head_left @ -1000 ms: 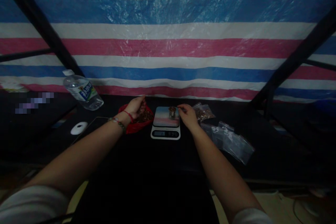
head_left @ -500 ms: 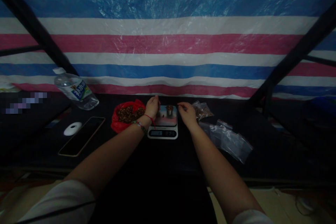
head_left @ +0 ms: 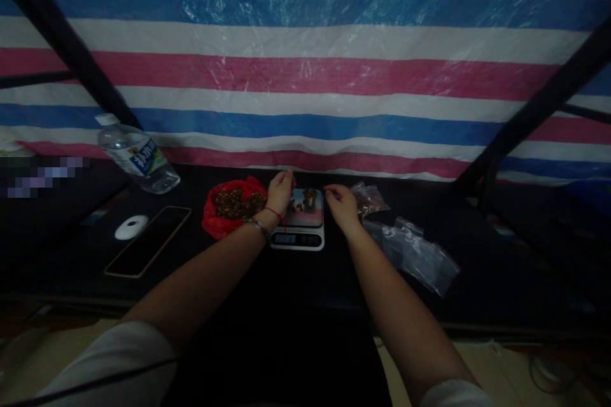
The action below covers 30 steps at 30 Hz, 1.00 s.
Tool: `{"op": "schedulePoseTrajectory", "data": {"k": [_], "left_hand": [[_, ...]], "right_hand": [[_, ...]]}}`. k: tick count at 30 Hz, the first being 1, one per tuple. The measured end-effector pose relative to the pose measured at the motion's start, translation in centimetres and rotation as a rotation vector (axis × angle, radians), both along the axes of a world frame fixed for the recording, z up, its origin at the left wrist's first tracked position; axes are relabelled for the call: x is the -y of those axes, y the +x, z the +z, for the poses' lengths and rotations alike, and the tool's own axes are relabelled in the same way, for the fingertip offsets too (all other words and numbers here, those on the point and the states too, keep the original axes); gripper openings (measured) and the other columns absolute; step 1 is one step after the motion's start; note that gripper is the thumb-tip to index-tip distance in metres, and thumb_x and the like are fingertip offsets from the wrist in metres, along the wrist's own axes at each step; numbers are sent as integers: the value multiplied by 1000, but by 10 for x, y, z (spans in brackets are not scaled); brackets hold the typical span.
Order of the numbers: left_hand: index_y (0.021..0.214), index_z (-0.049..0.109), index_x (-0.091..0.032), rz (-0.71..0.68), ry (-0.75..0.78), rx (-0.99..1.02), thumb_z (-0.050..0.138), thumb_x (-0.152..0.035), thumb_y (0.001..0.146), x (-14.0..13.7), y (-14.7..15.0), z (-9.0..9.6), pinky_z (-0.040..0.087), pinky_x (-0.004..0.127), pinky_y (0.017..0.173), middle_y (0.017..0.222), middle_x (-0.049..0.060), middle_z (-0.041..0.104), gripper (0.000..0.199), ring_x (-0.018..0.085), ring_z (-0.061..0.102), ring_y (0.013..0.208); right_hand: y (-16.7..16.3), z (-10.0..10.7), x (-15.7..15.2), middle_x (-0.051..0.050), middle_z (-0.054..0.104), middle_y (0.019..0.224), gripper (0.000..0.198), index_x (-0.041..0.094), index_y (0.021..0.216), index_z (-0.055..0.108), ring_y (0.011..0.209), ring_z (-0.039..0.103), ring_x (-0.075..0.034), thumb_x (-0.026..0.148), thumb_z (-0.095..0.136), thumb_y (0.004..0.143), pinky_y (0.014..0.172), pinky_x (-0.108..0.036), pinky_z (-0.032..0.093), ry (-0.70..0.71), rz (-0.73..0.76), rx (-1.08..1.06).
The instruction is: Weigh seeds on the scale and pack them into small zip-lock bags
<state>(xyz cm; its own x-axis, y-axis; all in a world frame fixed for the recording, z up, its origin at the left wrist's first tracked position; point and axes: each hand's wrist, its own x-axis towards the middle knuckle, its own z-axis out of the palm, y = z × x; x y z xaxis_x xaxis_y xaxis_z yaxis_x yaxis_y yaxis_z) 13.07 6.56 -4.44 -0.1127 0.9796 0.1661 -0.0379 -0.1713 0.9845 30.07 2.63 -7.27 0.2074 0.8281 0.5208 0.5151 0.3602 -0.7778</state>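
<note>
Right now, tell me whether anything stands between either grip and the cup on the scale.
Between the left grip and the cup, a few brown bits show over the scale; I can't tell whether they rest on it. Nothing visible stands between the right grip and the cup.

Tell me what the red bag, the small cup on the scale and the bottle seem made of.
Red bag: probably thin, slightly shiny plastic, given its crumpled folds. Small cup: likely smooth metal, from its silvery glint. Bottle: apparently clear, glossy plastic; its walls are see-through.
</note>
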Motion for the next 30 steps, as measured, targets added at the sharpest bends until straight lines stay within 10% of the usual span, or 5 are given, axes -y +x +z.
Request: {"op": "schedulePoseTrajectory", "data": {"k": [22,30], "left_hand": [[63,50,-17,-46,5,366,60,-35,76,-3,-5,13,30,19,44,56,-5,46,25,6,42,48],[67,43,-18,-35,-242,691,56,-32,83,-7,-18,32,21,16,37,49,-9,36,25,4,33,37]], "right_hand": [[1,-2,-1,-6,71,90,21,20,84,71,90,63,-22,25,50,79,85,-37,48,-13,17,9],[1,-2,-1,-7,70,88,21,20,83,71,88,63,-23,26,52,78,82,-37,48,-30,16,19]]}}
